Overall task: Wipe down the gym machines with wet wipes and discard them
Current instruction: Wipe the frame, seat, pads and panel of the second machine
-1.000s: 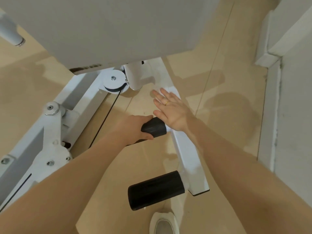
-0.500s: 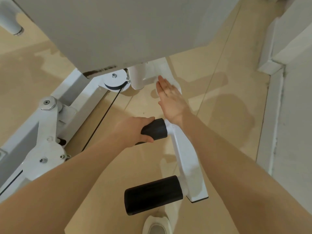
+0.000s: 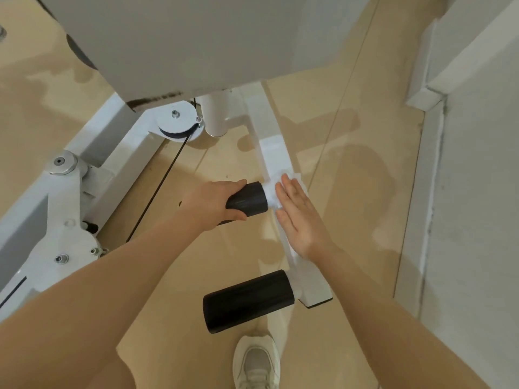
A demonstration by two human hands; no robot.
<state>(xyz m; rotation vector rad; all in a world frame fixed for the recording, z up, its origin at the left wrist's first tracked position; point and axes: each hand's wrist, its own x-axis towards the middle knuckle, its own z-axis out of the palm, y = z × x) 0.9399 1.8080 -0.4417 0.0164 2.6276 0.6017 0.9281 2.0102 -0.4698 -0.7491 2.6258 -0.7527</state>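
A white gym machine arm (image 3: 269, 144) slopes down the middle of the head view, with two black foam rollers on its left side. My left hand (image 3: 213, 202) grips the upper black roller (image 3: 248, 200). My right hand (image 3: 299, 217) lies flat, fingers straight, pressing a white wet wipe (image 3: 282, 182) onto the arm just right of that roller. Most of the wipe is hidden under my palm. The lower black roller (image 3: 247, 300) sticks out near the arm's foot end.
The machine's white frame (image 3: 64, 209) with a pulley (image 3: 177, 122) and a black cable (image 3: 157, 189) fills the left. A large grey panel (image 3: 196, 43) hangs overhead. A white wall (image 3: 477, 192) runs along the right. My shoe (image 3: 257, 360) stands on the beige floor (image 3: 351, 192).
My right hand has slid down the white arm, from near the top post to beside the upper roller, taking the wipe with it. My left hand keeps its grip on the roller.
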